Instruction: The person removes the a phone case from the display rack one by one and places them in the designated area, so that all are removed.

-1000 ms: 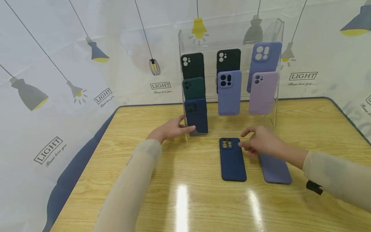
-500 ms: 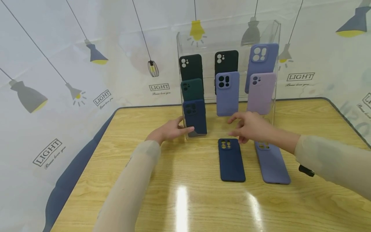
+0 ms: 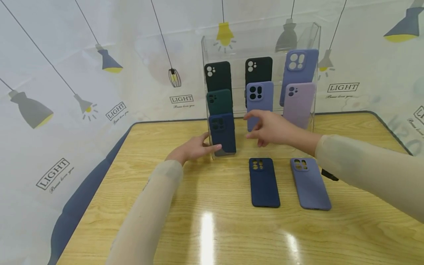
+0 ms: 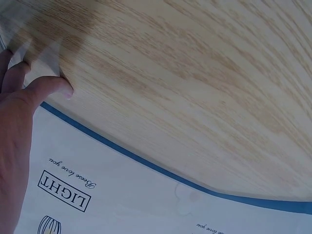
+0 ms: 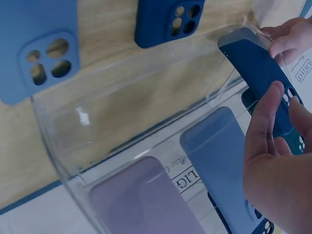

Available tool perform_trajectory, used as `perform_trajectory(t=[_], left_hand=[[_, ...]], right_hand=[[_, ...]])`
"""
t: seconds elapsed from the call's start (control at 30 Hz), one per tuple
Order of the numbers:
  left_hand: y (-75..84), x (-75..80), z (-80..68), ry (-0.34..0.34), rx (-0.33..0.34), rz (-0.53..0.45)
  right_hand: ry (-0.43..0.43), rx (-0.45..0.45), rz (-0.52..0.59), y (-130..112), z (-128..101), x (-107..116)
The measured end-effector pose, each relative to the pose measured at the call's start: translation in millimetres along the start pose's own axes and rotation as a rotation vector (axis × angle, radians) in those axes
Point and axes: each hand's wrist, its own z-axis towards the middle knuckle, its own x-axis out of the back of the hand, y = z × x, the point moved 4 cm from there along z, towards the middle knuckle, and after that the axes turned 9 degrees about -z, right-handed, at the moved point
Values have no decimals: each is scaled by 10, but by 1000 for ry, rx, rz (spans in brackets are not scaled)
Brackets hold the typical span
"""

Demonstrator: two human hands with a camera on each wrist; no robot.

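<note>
A clear display stand (image 3: pixel 232 46) holds several phone cases at the back of the table. My left hand (image 3: pixel 195 149) grips its lower left corner, thumb in front; the right wrist view also shows this left hand (image 5: pixel 292 41) there. Above that thumb stands a dark blue phone case (image 3: pixel 226 141), below a green phone case (image 3: pixel 222 102) and a black phone case (image 3: pixel 220 75). My right hand (image 3: pixel 273 127), fingers bent and apart, holds nothing. It hovers before the middle column, partly covering a light purple-blue phone case (image 3: pixel 265 90).
Flat on the table in front of the stand lie a navy phone case (image 3: pixel 264 186) and a lavender-blue phone case (image 3: pixel 311 186). The right column holds a pink-lilac phone case (image 3: pixel 299 101) and a purple-blue phone case (image 3: pixel 306 75). A printed curtain (image 3: pixel 149 44) hangs behind.
My right hand has moved up and leftward, from above the lavender-blue phone case to before the stand's middle column, uncovering that case. The left hand stays at the stand's corner.
</note>
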Motion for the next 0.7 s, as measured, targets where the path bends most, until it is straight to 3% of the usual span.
perform_trajectory(t=[0.37, 0.7], left_hand=[[-29, -3, 11, 2, -4, -5], [-20, 5, 27, 3, -13, -4]], right_hand=[[53, -3, 27, -167, 235, -36], [55, -7, 57, -154, 372, -263]])
